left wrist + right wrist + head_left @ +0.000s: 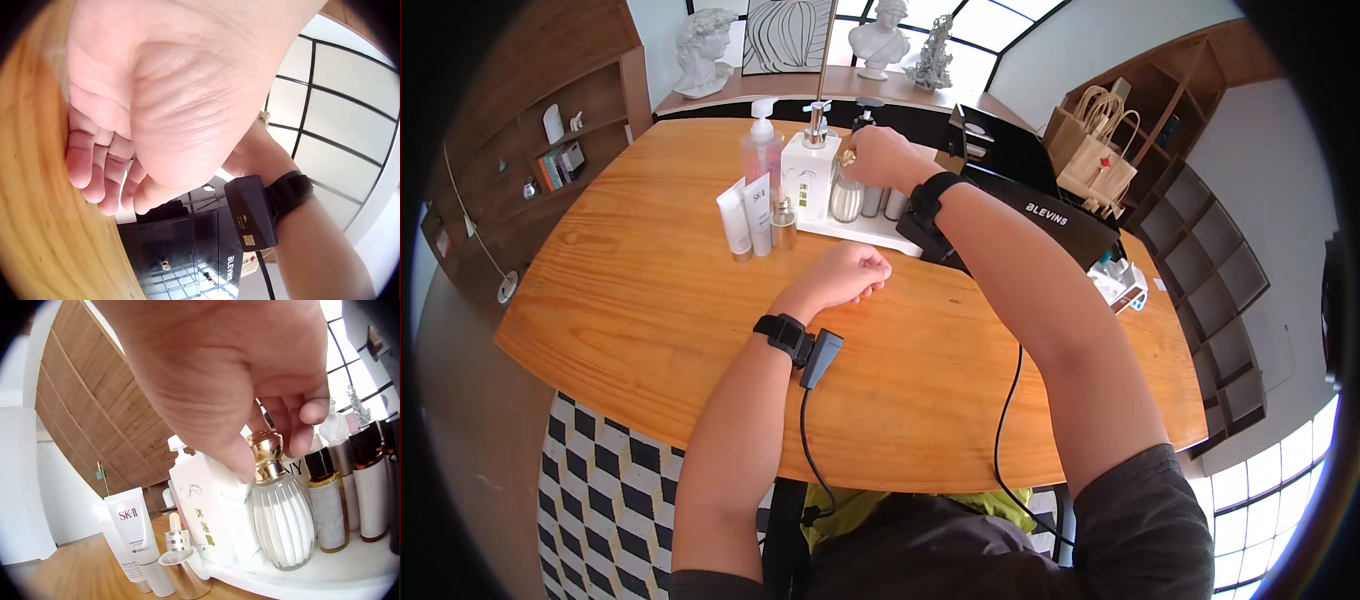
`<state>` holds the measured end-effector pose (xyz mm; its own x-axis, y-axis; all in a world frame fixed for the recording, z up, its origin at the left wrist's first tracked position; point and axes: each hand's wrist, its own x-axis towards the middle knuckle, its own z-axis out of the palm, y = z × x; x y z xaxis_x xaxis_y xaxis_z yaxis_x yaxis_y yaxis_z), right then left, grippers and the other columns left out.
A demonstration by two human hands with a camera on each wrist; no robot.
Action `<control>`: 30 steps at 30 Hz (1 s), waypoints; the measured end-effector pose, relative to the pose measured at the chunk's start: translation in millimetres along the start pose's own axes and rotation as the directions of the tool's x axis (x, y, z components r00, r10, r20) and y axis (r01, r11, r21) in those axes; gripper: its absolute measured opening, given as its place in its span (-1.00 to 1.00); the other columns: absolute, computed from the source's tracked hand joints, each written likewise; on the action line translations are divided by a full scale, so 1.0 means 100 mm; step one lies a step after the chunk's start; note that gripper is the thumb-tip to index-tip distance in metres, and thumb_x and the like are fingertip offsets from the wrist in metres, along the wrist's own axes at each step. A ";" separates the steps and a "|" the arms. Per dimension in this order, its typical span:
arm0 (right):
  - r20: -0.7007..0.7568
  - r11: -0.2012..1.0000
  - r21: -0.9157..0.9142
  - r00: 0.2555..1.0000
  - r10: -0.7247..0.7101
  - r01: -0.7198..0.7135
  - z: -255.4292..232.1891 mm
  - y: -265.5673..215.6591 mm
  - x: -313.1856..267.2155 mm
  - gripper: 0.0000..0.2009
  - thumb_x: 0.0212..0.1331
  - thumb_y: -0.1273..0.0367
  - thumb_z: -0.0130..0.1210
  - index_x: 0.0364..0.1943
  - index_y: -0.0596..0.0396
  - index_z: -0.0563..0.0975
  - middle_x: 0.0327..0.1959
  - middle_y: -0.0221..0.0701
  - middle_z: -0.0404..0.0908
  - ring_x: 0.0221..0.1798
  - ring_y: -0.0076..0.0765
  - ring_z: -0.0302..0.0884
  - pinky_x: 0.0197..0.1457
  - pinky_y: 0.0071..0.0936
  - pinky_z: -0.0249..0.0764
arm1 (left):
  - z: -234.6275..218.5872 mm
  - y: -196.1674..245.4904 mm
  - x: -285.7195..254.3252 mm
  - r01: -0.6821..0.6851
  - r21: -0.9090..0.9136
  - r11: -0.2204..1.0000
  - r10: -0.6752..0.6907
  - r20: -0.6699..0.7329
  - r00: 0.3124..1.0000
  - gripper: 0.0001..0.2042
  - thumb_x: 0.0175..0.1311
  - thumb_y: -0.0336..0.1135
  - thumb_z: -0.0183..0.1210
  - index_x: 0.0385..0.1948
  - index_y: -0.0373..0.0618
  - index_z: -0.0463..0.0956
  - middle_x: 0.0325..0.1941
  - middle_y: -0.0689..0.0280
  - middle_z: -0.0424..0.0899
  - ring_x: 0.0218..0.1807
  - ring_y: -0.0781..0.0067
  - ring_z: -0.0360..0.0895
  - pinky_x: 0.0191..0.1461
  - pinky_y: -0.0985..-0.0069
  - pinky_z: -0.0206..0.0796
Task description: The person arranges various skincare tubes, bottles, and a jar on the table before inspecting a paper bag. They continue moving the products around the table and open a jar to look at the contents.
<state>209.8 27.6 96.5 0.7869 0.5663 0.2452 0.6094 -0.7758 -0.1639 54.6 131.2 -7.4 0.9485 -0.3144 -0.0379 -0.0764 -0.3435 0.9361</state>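
Note:
A ribbed glass bottle with a gold cap stands upright on the white tray. My right hand is over it, thumb and fingers around the gold cap; in the head view the same hand reaches across the tray. A white pump bottle stands just left of the glass one. My left hand rests on the wooden table in front of the tray, holding nothing, its fingers loosely curled; the left wrist view shows its palm.
Two white tubes and a small gold dropper bottle stand left of the tray. Small dark-capped bottles are right of the glass bottle. A black box and paper bags stand farther right. Cables cross the front edge.

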 end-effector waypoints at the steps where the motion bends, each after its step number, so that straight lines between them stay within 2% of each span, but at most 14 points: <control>1: -0.038 0.999 0.046 0.999 0.019 -0.017 0.06 0.01 0.03 -0.66 0.09 0.34 0.23 -0.08 0.22 0.77 -0.06 0.06 0.80 0.08 0.21 0.79 0.20 -0.05 0.69 | -0.01 0.02 -0.01 0.025 0.017 1.000 -0.025 0.016 1.000 -0.73 0.57 -0.16 0.22 -0.08 -0.21 0.67 -0.23 0.36 0.74 -0.28 0.60 0.59 -0.24 0.54 0.49; 2: 0.046 0.999 -0.051 0.999 -0.004 0.006 -0.05 -0.07 -0.01 -0.61 0.09 0.34 0.22 0.02 0.15 0.77 0.00 0.02 0.80 0.14 0.18 0.77 0.24 -0.07 0.68 | -0.01 0.03 -0.03 0.033 0.023 0.999 -0.033 0.009 0.999 -0.73 0.57 -0.16 0.22 -0.08 -0.21 0.67 -0.23 0.36 0.74 -0.28 0.60 0.59 -0.24 0.54 0.49; 5: 0.026 1.000 -0.003 0.999 0.020 -0.020 -0.22 -0.20 -0.21 -0.56 0.08 0.32 0.22 0.09 0.03 0.78 0.05 -0.04 0.80 0.15 0.14 0.77 0.26 -0.09 0.67 | 0.00 0.09 -0.05 0.007 0.061 0.998 -0.005 -0.035 0.999 -0.72 0.57 -0.14 0.23 -0.09 -0.22 0.67 -0.25 0.37 0.74 -0.29 0.60 0.59 -0.25 0.54 0.48; 6: 0.021 0.994 -0.076 0.997 -0.081 0.082 -0.28 -0.18 -0.23 -0.55 0.06 0.28 0.24 0.10 -0.05 0.79 0.05 -0.06 0.81 0.13 0.11 0.78 0.26 -0.10 0.68 | 0.01 0.09 -0.05 0.011 0.056 0.998 -0.010 -0.023 1.000 -0.72 0.57 -0.14 0.23 -0.08 -0.22 0.67 -0.25 0.37 0.74 -0.29 0.60 0.59 -0.25 0.54 0.48; 7: -0.087 0.977 -0.121 0.979 -0.186 0.175 -0.19 -0.05 -0.19 -0.57 -0.01 0.13 0.38 0.02 -0.15 0.81 -0.15 -0.17 0.84 -0.08 0.11 0.80 0.11 -0.12 0.70 | 0.03 0.07 -0.06 0.020 0.046 0.999 -0.020 -0.011 1.000 -0.72 0.57 -0.14 0.23 -0.07 -0.22 0.67 -0.26 0.37 0.74 -0.30 0.61 0.59 -0.25 0.54 0.48; 11: -0.063 0.980 -0.096 0.981 -0.181 0.175 -0.45 -0.24 -0.32 -0.50 -0.03 0.12 0.40 0.03 0.02 0.79 -0.16 -0.15 0.83 -0.12 0.07 0.79 0.05 -0.16 0.69 | 0.05 -0.04 0.00 -0.062 0.099 0.993 0.066 -0.032 0.997 -0.73 0.54 -0.16 0.25 -0.13 -0.23 0.70 -0.34 0.38 0.74 -0.36 0.61 0.59 -0.28 0.54 0.46; 13: -0.089 0.979 -0.040 0.975 -0.202 0.200 -0.60 -0.46 -0.48 -0.53 0.01 0.17 0.41 -0.06 0.25 0.76 -0.25 -0.08 0.80 -0.17 0.01 0.79 0.01 -0.20 0.67 | 0.08 -0.08 0.00 -0.074 0.108 0.991 0.080 -0.058 0.995 -0.72 0.53 -0.16 0.25 -0.16 -0.24 0.71 -0.35 0.38 0.75 -0.37 0.59 0.60 -0.27 0.52 0.46; 19: 0.130 0.956 -0.002 0.948 -0.291 0.294 -0.61 -1.20 -0.62 -0.52 0.01 0.17 0.43 -0.01 0.19 0.75 -0.13 -0.15 0.81 -0.08 -0.04 0.78 0.06 -0.22 0.67 | 0.13 -0.17 0.09 -0.130 0.162 0.978 0.150 -0.113 0.982 -0.79 0.47 -0.22 0.26 -0.13 -0.16 0.72 -0.34 0.33 0.77 -0.35 0.51 0.63 -0.26 0.45 0.45; 20: 0.093 0.934 0.062 0.929 -0.357 0.353 -0.53 -1.28 -0.63 -0.53 0.02 0.19 0.43 0.00 0.19 0.74 -0.13 -0.16 0.81 -0.06 -0.05 0.78 0.07 -0.22 0.67 | 0.07 0.04 -0.06 -0.033 0.245 0.969 0.056 -0.088 0.995 -0.79 0.43 -0.22 0.27 -0.06 -0.11 0.70 -0.30 0.20 0.77 -0.27 0.32 0.68 -0.17 0.34 0.51; 21: 0.053 0.903 0.123 0.906 -0.420 0.411 -0.46 -1.36 -0.64 -0.54 0.03 0.22 0.43 0.01 0.19 0.74 -0.12 -0.17 0.81 -0.05 -0.05 0.78 0.08 -0.22 0.67 | 0.07 0.02 -0.06 -0.030 0.245 0.969 0.054 -0.092 0.994 -0.79 0.43 -0.22 0.27 -0.06 -0.11 0.70 -0.30 0.20 0.77 -0.27 0.32 0.68 -0.17 0.34 0.51; 23: 0.071 0.881 0.159 0.885 -0.460 0.445 -0.36 -1.51 -0.59 -0.55 0.03 0.26 0.42 0.01 0.19 0.73 -0.11 -0.18 0.81 -0.04 -0.06 0.78 0.08 -0.22 0.66 | 0.11 -0.19 0.07 -0.133 0.285 0.949 0.194 -0.198 0.961 -0.75 0.36 -0.16 0.29 -0.22 -0.17 0.72 -0.31 0.15 0.83 -0.22 0.08 0.76 -0.07 0.26 0.52; 27: 0.108 0.834 0.207 0.835 -0.540 0.512 -0.19 -1.75 -0.47 -0.60 0.04 0.36 0.38 0.01 0.18 0.71 -0.10 -0.19 0.81 -0.03 -0.07 0.78 0.08 -0.20 0.67 | 0.12 -0.15 0.03 -0.246 0.367 0.897 0.338 -0.214 0.916 -0.72 0.33 -0.12 0.33 -0.16 -0.16 0.71 -0.23 0.10 0.82 -0.13 0.09 0.75 -0.01 0.20 0.53; 29: 0.131 0.830 0.190 0.824 -0.551 0.525 -0.15 -1.83 -0.41 -0.60 0.03 0.37 0.37 0.02 0.17 0.71 -0.10 -0.19 0.81 -0.03 -0.05 0.78 0.08 -0.19 0.67 | 0.06 0.07 -0.13 -0.187 0.375 0.908 0.280 -0.212 0.936 -0.72 0.34 -0.13 0.33 -0.15 -0.16 0.72 -0.16 0.07 0.82 -0.08 0.12 0.74 0.04 0.18 0.54; 30: 0.152 0.826 0.171 0.814 -0.561 0.537 -0.13 -1.86 -0.39 -0.59 0.03 0.38 0.35 0.04 0.16 0.71 -0.09 -0.18 0.81 -0.02 -0.04 0.78 0.08 -0.17 0.67 | 0.03 0.14 -0.16 -0.089 0.450 0.889 0.169 -0.139 0.976 -0.63 0.38 -0.05 0.34 0.05 -0.08 0.67 0.07 0.14 0.78 0.18 0.10 0.63 0.28 0.16 0.42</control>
<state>64.3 146.3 130.0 0.3132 0.9383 0.1464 0.9428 -0.2886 -0.1669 37.4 128.7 5.7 0.9555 -0.2417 0.1694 -0.2909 -0.6750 0.6781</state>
